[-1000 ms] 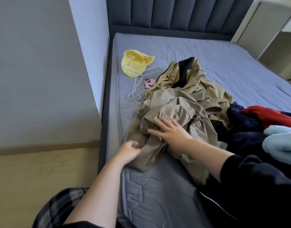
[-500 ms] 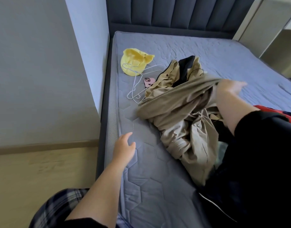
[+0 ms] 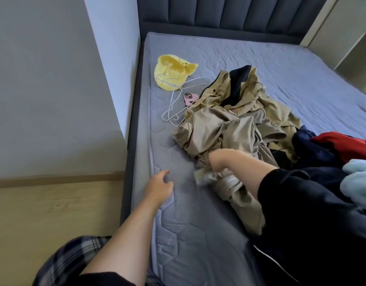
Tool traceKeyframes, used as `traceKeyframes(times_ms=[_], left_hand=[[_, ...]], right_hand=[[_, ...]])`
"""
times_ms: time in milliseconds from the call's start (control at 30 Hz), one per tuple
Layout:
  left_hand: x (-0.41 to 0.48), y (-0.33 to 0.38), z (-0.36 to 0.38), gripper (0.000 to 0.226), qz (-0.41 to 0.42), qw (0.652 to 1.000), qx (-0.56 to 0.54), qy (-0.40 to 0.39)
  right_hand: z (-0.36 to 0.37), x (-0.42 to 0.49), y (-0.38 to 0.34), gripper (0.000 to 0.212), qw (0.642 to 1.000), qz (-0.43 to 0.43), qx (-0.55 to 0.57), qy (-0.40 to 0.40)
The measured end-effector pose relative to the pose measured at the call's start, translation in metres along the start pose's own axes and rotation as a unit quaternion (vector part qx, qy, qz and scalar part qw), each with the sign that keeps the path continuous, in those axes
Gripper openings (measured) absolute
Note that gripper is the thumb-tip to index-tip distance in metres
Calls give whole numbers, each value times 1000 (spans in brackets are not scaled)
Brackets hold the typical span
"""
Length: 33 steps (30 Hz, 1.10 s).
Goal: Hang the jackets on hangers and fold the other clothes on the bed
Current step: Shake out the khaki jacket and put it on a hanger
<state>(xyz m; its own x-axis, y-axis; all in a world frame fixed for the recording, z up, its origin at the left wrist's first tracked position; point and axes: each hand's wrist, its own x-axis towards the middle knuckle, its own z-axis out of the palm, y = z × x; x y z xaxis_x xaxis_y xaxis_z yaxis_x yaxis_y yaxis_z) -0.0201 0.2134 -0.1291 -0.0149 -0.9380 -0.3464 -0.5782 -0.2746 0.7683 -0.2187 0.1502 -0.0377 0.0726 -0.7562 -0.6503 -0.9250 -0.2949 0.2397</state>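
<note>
the left grip (image 3: 159, 187) rests on the grey mattress (image 3: 198, 234) near the bed's left edge. its fingers are loosely curled and hold nothing.

the right grip (image 3: 217, 159) is at the near end of the khaki jacket (image 3: 225, 129). its fingers are curled down into a bunch of the jacket's fabric and hold it. this area is motion-blurred, so individual fingers cannot be made out. a black sleeve (image 3: 301, 203) covers the right forearm.

the khaki jacket lies crumpled in a heap on the middle of the mattress. a dark lining (image 3: 237, 83) shows at its far end.

white wire hangers (image 3: 173, 104) lie flat on the mattress just left of the jacket, and the jacket's edge covers part of them. a pink phone (image 3: 190, 98) lies among the hanger wires, touching the jacket. a yellow garment (image 3: 171, 73) lies beyond the hangers, with one hanger hook resting on it.

to the right of the jacket is a pile of other clothes: a navy garment (image 3: 310, 147), a red garment (image 3: 343, 143) and a light blue garment (image 3: 357, 178).

a padded dark headboard (image 3: 219, 15) stands at the far end of the bed.
</note>
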Motion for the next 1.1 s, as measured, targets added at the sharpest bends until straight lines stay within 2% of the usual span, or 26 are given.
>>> traceKeyframes(times_ms=[33, 100, 133, 200, 267, 300, 333, 400, 533, 633, 700, 833, 900, 1000, 1100], left_hand=[[0, -1, 2, 51, 4, 1000, 15, -8], [-1, -2, 6, 52, 17, 998, 51, -11], [-1, -2, 8, 52, 25, 997, 68, -8], [-2, -1, 9, 52, 32, 995, 89, -8], [-2, -1, 10, 51, 37, 994, 102, -18], [-2, -1, 9, 51, 37, 993, 107, -23], [-3, -1, 9, 50, 38, 993, 113, -27], [-4, -1, 8, 49, 42, 991, 122, -28], [-7, 3, 5, 50, 43, 993, 108, -20], [-11, 5, 4, 54, 40, 997, 63, -16], [-14, 6, 3, 56, 42, 999, 27, -13], [-17, 8, -1, 57, 45, 998, -37, -3], [-21, 13, -3, 63, 53, 994, -92, -7], [-28, 28, -13, 87, 115, 982, -149, -4], [-34, 48, -28, 111, 172, 979, -112, 10]], right_hand=[[-2, -8, 2, 30, 997, 28, -48, -52], [0, -17, 14, 33, 989, 105, -80, -60], [1, -18, 20, 32, 988, 129, -80, -26], [3, -13, 26, 32, 983, 133, -37, 119], [11, 1, 26, 46, 965, 67, -14, 254], [15, 6, 23, 58, 965, 31, -35, 258], [21, 10, 20, 67, 972, 15, -62, 225], [32, 16, 15, 65, 984, 29, -63, 164], [43, 25, 6, 40, 972, 1, 115, 207], [36, 20, 2, 52, 958, -36, 223, 174], [27, 10, 8, 48, 943, -56, 274, 179], [14, -18, 24, 23, 909, -97, 361, 186], [9, -33, 27, 18, 894, -115, 395, 175], [-2, -53, 28, 17, 863, -124, 464, 156], [-21, -74, 23, 18, 811, -149, 545, 150]])
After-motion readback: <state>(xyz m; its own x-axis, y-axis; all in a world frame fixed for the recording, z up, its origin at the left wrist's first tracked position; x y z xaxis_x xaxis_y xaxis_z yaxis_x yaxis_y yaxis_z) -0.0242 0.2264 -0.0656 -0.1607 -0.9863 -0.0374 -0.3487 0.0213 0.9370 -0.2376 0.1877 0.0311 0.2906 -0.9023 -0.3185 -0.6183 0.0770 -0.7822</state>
